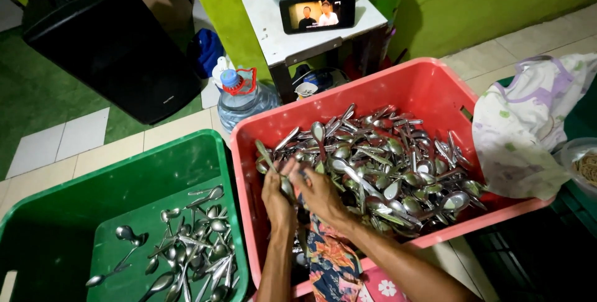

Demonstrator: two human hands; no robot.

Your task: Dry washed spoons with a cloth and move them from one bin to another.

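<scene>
Spoon in hand: metal, handle sticks up-left out of the left hand, over the near-left part of the red crate. Likely stiff, light, smooth; probably slippery if wet. Best hold looks like mid-handle, pinched on the flat faces; the bowl end is rounded and would slide.

Left hand is closed around the spoon's lower part. Right hand sits just beside it, the two touching, fingers curled toward the same spot and over a patterned cloth that hangs down at the crate's near wall. Whether the right hand grips the spoon, the cloth or both cannot be told.

Red crate holds a tangled spoon pile, handles crossing, so pulling one may drag neighbours. Green crate to the left holds a smaller scatter of spoons. Behind: water bottle, small white table with a phone playing video, black bin. White printed cloth drapes the right crate corner.
</scene>
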